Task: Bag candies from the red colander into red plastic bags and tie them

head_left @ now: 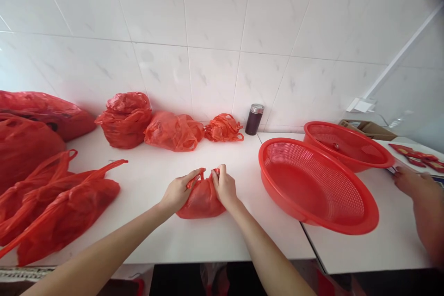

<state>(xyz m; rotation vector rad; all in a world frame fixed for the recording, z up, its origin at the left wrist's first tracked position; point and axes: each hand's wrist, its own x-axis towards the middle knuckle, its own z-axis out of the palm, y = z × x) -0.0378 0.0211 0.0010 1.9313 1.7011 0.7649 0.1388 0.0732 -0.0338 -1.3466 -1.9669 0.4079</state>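
Your left hand pinches a loop atop the small red bag; your right hand pinches its other side. The bag rests between the worktop's front and back edges, with a dark flask near the back edge.

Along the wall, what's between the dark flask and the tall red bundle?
In the head view, a lumpy red bundle sits beside the tall red bundle, then a smaller crumpled bundle nearest the dark flask.
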